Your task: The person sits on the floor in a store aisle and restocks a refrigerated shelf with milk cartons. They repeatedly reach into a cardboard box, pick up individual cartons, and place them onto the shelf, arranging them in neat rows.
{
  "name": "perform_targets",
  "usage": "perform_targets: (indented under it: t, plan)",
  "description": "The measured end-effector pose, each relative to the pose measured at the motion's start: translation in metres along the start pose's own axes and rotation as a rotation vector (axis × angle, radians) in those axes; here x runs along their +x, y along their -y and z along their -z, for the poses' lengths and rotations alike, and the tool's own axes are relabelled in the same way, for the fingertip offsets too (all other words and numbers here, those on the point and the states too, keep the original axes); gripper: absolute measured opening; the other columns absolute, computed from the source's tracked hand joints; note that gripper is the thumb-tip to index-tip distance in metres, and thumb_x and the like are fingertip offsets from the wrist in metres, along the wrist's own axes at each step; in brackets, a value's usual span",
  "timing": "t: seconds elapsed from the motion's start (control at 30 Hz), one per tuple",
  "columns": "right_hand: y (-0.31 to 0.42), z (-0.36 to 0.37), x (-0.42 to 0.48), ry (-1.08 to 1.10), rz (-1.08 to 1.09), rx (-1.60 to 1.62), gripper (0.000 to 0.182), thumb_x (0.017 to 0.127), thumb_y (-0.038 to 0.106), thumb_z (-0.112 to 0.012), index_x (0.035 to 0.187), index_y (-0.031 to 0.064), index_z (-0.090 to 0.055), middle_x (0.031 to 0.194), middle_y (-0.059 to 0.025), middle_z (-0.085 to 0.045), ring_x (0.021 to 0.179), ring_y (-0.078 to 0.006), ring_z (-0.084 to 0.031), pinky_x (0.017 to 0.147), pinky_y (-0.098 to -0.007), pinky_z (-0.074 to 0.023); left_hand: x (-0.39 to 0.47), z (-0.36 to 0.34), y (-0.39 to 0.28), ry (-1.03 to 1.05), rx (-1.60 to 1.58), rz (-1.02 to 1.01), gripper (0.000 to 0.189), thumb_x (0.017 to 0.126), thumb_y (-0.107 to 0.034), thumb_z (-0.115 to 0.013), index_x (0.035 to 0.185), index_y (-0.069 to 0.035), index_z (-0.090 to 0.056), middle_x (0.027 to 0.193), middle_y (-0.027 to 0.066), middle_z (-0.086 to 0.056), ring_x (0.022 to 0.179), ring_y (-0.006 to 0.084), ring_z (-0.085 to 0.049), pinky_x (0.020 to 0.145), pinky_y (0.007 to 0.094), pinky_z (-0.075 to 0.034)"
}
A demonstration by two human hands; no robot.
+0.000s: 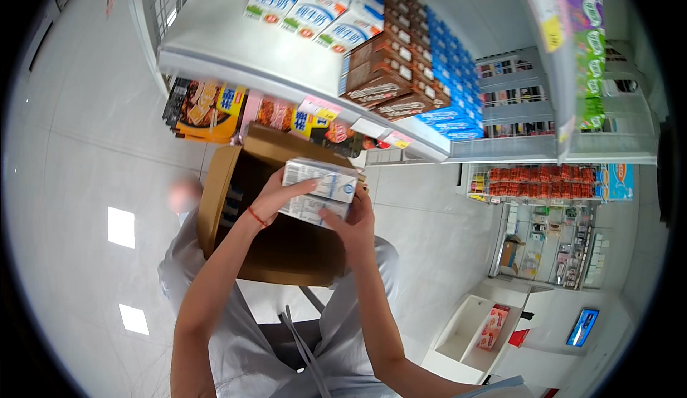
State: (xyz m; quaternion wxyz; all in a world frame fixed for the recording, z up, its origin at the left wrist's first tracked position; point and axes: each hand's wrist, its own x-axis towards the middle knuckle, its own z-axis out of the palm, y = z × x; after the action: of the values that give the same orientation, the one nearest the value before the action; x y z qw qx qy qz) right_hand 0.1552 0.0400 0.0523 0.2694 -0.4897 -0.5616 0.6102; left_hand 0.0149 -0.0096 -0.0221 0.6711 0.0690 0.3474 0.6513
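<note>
Two white-and-blue milk cartons lie side by side between my hands, above an open cardboard box. My left hand grips their left end, with its thumb across the upper carton. On the right end, my right hand has its thumb on the lower carton and its fingers around the side. The box rests at my knees, its inside mostly dark. A few blue-and-white cartons show in its left part. Small print covers the faces of the held cartons turned up to me.
Ahead is a shelf with rows of white milk cartons, brown cartons and blue cartons. Its front edge carries price tags. Below stand boxed instant meals. A glass display case is at the right.
</note>
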Motion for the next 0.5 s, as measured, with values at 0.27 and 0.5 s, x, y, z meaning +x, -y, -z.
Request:
perform_targets:
  t: [0.27, 0.5]
  plan:
    - [0.045, -0.008, -0.023, 0.019, 0.346, -0.216, 0.075, 0.062, 0.003, -0.078, 0.124, -0.0009, -0.037, 0.099, -0.0117, -0.056, 0.09, -0.017, -0.057, 0.077, -0.027, -0.047, -0.024, 0.013, -0.006, 0.122, -0.49, -0.255, 0.048, 0.083, -0.027, -0.054, 0.122, -0.002, -0.044, 0.119, 0.0103, -0.052, 0.113, 0.0238, -0.049, 0.099, 0.0378, -0.034]
    - [0.094, -0.036, 0.008, -0.106, 0.539, -0.361, 0.05, 0.056, 0.005, -0.079, 0.1, 0.0, -0.056, 0.092, -0.0078, -0.06, 0.083, -0.015, -0.057, 0.072, -0.0283, -0.0478, -0.09, 0.03, -0.031, 0.065, -0.902, -0.364, 0.06, 0.071, -0.055, -0.052, 0.105, -0.006, -0.051, 0.089, 0.0078, -0.051, 0.079, 0.0197, -0.048, 0.074, 0.0324, -0.038]
